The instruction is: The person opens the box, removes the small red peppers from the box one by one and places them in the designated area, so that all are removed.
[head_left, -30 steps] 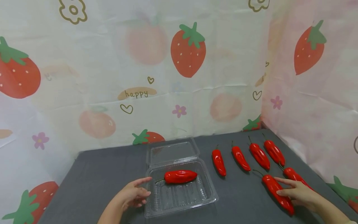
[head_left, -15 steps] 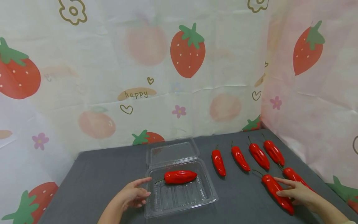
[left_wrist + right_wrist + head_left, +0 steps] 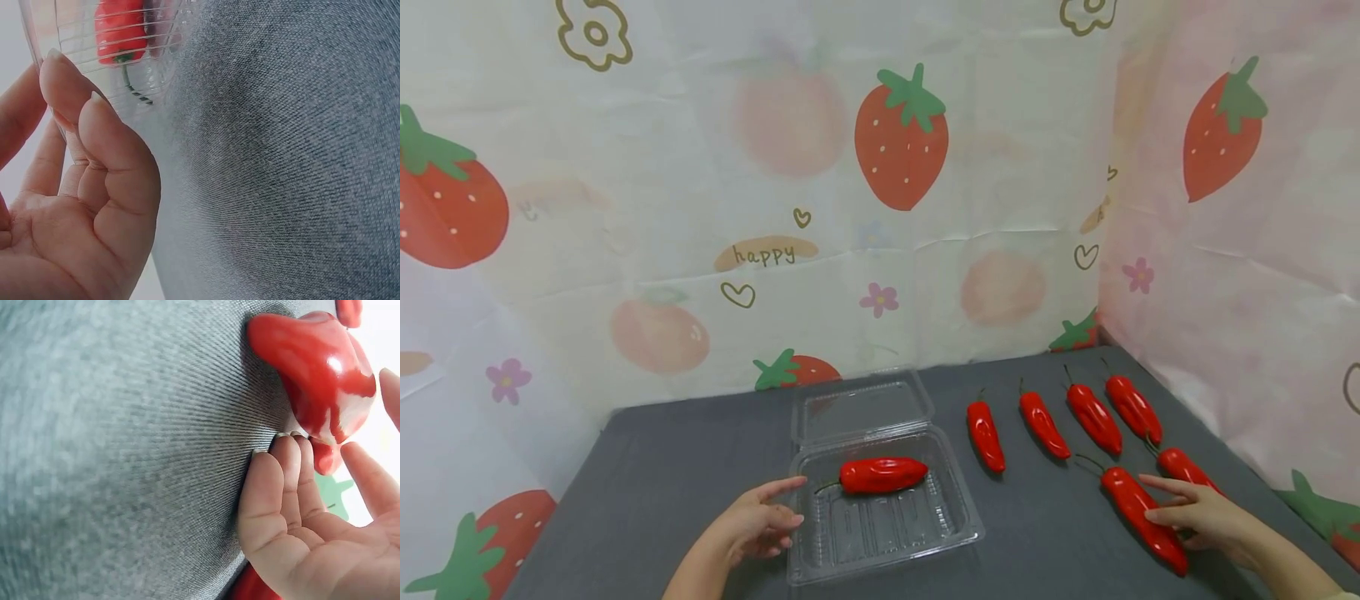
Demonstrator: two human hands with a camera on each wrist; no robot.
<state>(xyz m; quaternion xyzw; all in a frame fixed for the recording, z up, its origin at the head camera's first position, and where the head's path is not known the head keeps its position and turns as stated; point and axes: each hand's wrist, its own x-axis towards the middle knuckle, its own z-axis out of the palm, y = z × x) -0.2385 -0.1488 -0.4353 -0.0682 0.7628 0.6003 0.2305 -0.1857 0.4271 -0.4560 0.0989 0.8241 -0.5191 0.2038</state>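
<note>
A clear plastic clamshell box lies with its lid folded back. One red chili pepper rests inside it, stem toward the left. At the box's left side is my left hand, its fingers loosely bent; whether they touch the plastic is hard to tell. Over on the right, my right hand is beside another red chili pepper on the table. In the right wrist view, the fingers of that hand spread around this pepper without gripping it.
Several more chili peppers lie at the right, including one near the box and one behind my right hand. Grey cloth covers the table. Strawberry-printed curtains hang along the back and sides.
My right index finger has shifted slightly right, off the pepper's edge. The left hand, the box and the peppers stay put; the head view has tilted a little.
</note>
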